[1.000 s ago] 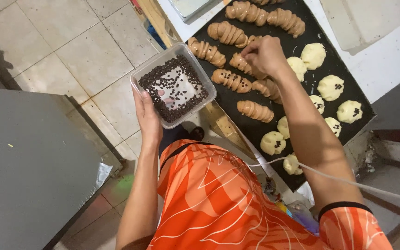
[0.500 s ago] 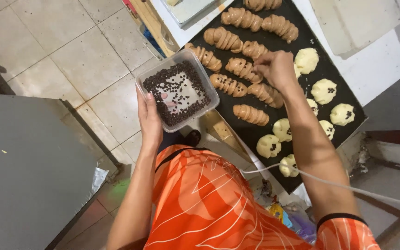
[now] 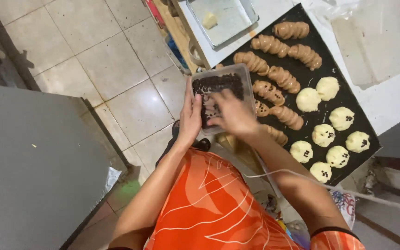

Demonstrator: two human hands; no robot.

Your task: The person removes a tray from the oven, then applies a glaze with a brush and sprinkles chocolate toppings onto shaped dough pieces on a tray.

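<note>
Head view, looking down. The left hand (image 3: 190, 118) grips the side of a clear plastic tub (image 3: 223, 92) partly filled with dark chocolate chips (image 3: 218, 84), holding it in the air just beside the near-left edge of the black baking tray (image 3: 348, 95). The right hand (image 3: 230, 113) is inside the tub, fingers curled down among the chips; whether it has closed on any cannot be told.

Progress, as judged from the tray: the twisted brown dough rolls (image 3: 268, 90) nearest the tub carry a few dark chips, while those farther along the rows look bare. Of the round pale dough pieces (image 3: 341, 118), most show small clusters of chips on top; two near the middle of the tray (image 3: 308, 99) look plain. Topping therefore appears well under way but unfinished.

Materials and shapes: the rolls are ridged, spiral and matt brown; the rounds are smooth, domed and cream-coloured; the tray is flat and dark. It rests on a white counter (image 3: 394, 99), next to a shallow metal pan (image 3: 223, 18) holding one pale lump. Tiled floor (image 3: 93, 69) lies below.
</note>
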